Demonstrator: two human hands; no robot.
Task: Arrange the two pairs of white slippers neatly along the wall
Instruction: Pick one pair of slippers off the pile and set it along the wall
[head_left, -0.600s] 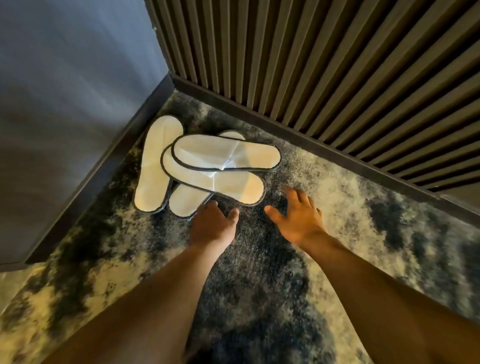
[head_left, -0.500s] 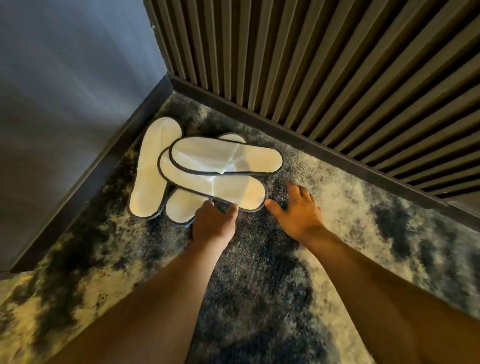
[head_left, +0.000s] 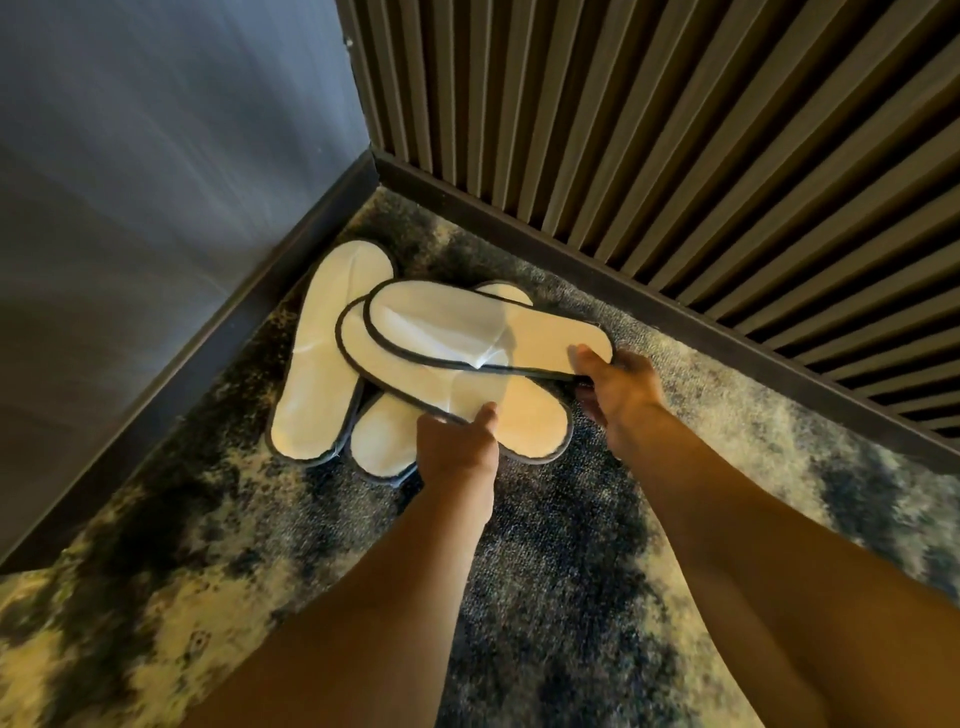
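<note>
Slippers: 4 piled crosswise in the carpet (head_left: 519, 597) corner. Right hand (head_left: 621, 395) pinches the heel of the top slipper (head_left: 467, 327); left hand (head_left: 457, 449) pinches the edge of the second slipper (head_left: 519, 410). Likely unstacking the crossed pair first, freeing the 2 underneath for lining up along the slatted wall (head_left: 675, 130).

A smooth grey wall (head_left: 156, 145) meets a dark slatted wall (head_left: 649, 130) above mottled blue-and-cream carpet (head_left: 545, 571).
</note>
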